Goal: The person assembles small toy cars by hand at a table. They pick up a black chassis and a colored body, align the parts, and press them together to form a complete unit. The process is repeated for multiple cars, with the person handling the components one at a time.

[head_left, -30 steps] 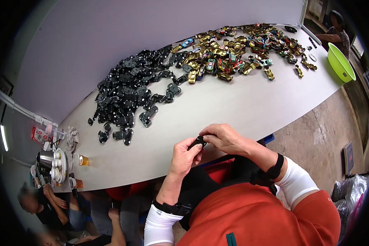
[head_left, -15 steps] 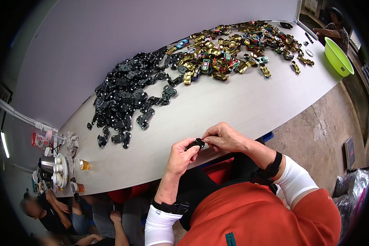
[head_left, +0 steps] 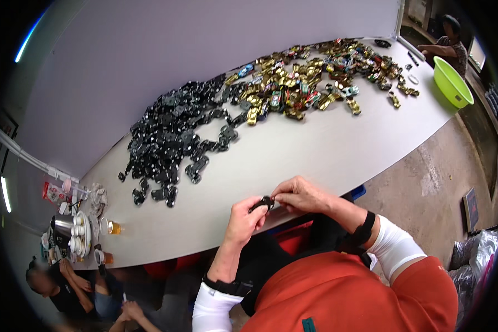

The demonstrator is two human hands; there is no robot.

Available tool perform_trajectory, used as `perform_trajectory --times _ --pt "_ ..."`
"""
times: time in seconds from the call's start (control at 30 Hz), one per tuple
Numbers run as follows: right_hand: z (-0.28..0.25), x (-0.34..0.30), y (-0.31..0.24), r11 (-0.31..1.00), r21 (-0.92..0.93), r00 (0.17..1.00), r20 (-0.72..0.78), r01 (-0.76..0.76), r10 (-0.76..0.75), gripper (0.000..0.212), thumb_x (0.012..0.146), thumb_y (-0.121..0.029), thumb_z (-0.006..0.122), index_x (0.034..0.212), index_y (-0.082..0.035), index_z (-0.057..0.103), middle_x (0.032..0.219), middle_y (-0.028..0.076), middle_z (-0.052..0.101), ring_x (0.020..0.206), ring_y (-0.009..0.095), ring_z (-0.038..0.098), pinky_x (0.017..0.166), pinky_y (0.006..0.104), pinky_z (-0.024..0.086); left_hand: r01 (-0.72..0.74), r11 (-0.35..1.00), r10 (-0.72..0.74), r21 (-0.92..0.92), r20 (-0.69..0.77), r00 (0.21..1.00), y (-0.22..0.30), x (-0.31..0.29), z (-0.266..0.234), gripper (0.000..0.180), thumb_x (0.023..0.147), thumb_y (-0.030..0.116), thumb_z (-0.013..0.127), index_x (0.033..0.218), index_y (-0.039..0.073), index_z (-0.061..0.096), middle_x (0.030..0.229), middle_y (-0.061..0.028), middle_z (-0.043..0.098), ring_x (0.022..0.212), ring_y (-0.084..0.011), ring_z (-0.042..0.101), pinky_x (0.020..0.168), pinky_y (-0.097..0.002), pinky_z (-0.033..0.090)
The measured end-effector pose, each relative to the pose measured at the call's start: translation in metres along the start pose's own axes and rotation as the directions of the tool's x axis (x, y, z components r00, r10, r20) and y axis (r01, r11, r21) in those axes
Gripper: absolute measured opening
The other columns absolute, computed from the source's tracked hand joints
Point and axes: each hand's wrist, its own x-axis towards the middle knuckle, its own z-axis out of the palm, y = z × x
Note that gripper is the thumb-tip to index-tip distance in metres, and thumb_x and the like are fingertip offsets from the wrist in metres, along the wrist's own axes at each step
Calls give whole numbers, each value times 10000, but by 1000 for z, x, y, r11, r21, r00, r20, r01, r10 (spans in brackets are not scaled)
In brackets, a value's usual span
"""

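My left hand [head_left: 242,220] is closed around a small black toy car chassis [head_left: 263,203] at the table's near edge. The fingers of my right hand [head_left: 297,193] are pinched together at the right end of that piece. Whatever sits between those fingertips is too small to make out. Beyond my hands, to the left, a large heap of black toy car chassis [head_left: 169,135] lies against the wall. To its right spreads a pile of gold and coloured toy cars [head_left: 293,83].
A lime-green basin [head_left: 454,83] stands at the table's far right corner, with a person [head_left: 451,47] beyond it. A tray of cups [head_left: 80,235], a glass of amber drink [head_left: 114,227] and a cloth [head_left: 98,199] are at the left end. People sit at lower left.
The whole view has shifted, so the table and piles appear slightly lower. Both my hands stay together at the chassis. At lower left, a seated person's hands have moved.
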Motion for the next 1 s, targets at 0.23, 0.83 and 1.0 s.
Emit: perform_trajectory --times 0.23,0.83,1.0 --pt "-79 3 13 942 -329 790 -560 64 -249 156 776 -151 668 823 -2 670 606 18 585 547 72 500 509 244 420 165 864 -343 476 316 885 -50 -58 19 218 851 134 589 1031 17 625 650 -18 588 480 -56 517 426 -203 420" --pt "-134 86 8 620 -782 689 -479 -54 -544 136 736 -75 650 849 -33 585 825 132 556 808 341 558 669 422 435 -233 818 148 526 198 969 -5 -72 -11 282 798 105 640 1043 -30 603 829 -114 653 695 -145 623 623 -263 498" --pt "-95 63 -7 934 -356 888 -435 -17 -150 112 770 -52 626 851 15 586 645 93 574 579 170 529 546 332 431 121 693 459 711 -564 687 26 -7 -128 261 730 110 676 957 -16 652 779 -130 661 674 -184 634 631 -288 503"
